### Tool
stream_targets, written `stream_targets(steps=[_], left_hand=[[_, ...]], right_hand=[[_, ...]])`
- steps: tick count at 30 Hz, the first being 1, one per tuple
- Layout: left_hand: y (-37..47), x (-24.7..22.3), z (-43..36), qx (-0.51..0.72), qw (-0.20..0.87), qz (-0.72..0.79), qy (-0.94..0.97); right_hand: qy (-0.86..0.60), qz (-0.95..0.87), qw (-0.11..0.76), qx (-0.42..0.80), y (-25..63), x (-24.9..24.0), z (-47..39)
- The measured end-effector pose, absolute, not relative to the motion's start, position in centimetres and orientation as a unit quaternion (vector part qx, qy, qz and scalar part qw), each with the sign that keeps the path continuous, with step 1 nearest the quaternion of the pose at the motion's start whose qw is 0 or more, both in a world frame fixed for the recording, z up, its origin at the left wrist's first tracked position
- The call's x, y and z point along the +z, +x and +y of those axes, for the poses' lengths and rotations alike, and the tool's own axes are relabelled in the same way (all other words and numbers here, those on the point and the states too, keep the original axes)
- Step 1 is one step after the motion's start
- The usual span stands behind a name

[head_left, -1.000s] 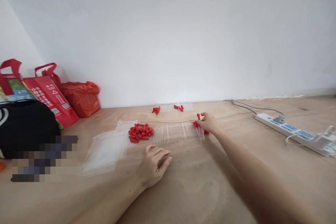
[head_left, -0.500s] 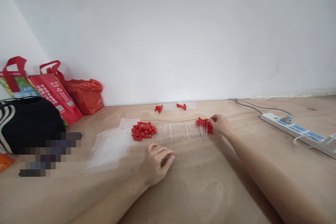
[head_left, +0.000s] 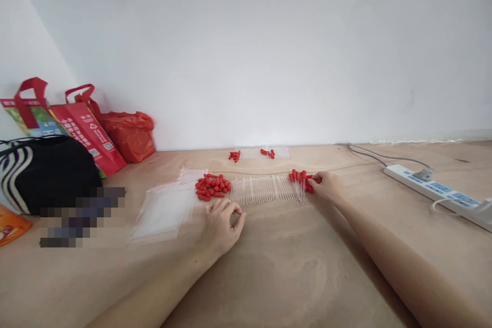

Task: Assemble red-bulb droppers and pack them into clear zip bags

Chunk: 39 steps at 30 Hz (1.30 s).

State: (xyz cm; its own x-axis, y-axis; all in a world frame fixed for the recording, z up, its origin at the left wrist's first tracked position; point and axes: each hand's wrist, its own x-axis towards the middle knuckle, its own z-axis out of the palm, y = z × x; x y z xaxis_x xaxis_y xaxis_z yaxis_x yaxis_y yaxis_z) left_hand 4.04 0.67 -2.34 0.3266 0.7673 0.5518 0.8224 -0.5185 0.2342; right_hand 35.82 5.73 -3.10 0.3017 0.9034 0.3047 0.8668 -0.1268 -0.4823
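Observation:
My right hand point(head_left: 326, 185) is at the right end of the row, its fingers pinched on a red rubber bulb at the edge of a small cluster of droppers with red bulbs point(head_left: 298, 176). To the left of that cluster, thin clear tubes point(head_left: 261, 190) lie side by side in a long row. A pile of loose red rubber bulbs point(head_left: 212, 186) sits at the row's left end. Just in front of this pile rests my left hand point(head_left: 225, 225), fingers loosely bent, thumb apart, nothing visible in it. Clear zip bags point(head_left: 161, 211) lie flat left of the pile.
Behind, near the wall, small bags with clear tubes point(head_left: 249, 153) and a few red bulbs point(head_left: 268, 153) lie on the wooden table point(head_left: 277, 271). A power strip point(head_left: 434, 187) with cables is at right. Red shopping bags point(head_left: 86, 136) and a black bag point(head_left: 54, 174) stand at left.
My left hand has shifted left, toward the pile of red bulbs. My right hand stays at the dropper cluster. The whole view has moved slightly.

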Motion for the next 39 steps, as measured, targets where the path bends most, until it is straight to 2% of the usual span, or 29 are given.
stream_targets(steps=[4,8,10,13,16,29,39], left_hand=[[3.7,-1.1,2.4,-0.282,0.066,-0.547,-0.786],[5.0,0.4,4.9,-0.215,0.061,-0.592,-0.774],[6.2,0.7,6.2,-0.2,0.056,-0.603,-0.77],[8.2,0.5,7.8,-0.177,0.052,-0.627,-0.757],[9.6,0.1,8.7,-0.152,0.049,-0.648,-0.745],[11.4,0.5,10.5,-0.052,0.003,-0.722,-0.69],[10.3,2.5,8.5,-0.101,0.018,-0.653,-0.75]], right_hand=[[-0.751,-0.576,0.322,-0.029,35.1,-2.0,4.4],[-0.569,-0.712,0.41,0.046,31.5,-1.5,1.8],[-0.47,-0.785,0.397,0.074,29.3,-1.8,0.3],[-0.402,-0.847,0.337,0.082,27.0,-2.6,-1.3],[-0.397,-0.861,0.309,0.071,26.4,-3.4,-1.8],[-0.414,-0.854,0.307,0.065,26.5,-3.9,-1.3],[-0.396,-0.857,0.325,0.059,26.5,-4.1,-1.5]])
